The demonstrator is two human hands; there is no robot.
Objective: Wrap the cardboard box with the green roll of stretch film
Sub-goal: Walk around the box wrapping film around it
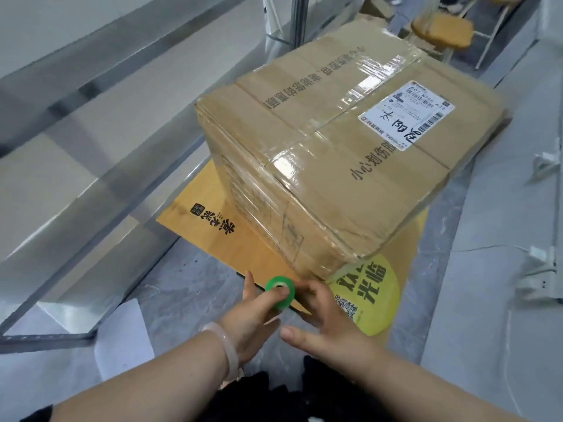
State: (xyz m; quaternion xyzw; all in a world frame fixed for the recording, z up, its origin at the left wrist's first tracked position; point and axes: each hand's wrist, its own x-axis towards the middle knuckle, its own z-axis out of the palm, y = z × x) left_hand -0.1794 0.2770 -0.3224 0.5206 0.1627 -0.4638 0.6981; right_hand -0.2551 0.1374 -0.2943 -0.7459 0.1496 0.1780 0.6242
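**A:** At the near bottom corner of the cardboard box (350, 166), where does the green roll of stretch film (278, 292) sit?

**B:** Just in front of that corner, low over the flattened cardboard sheet (213, 226) the box stands on. The left hand (253, 315) grips it, fingers (248, 281) curled round its rim, and a digit seems to plug the core, though the view is too blurred to say which.

**A:** And the other hand?

**B:** The right hand (332, 321) lies beside the roll, fingers loosely spread, tips touching its right side, thumb held well apart. It holds nothing that I can make out.

**A:** Room around the box?

**B:** The sheet's near edge runs under both hands. On the left, bare grey floor (182, 284) lies between the sheet and a metal frame (76, 123), with a white paper (122, 339) near the left wrist. On the right, the box overhangs a yellow-green round sticker (374, 300), with open floor beyond.
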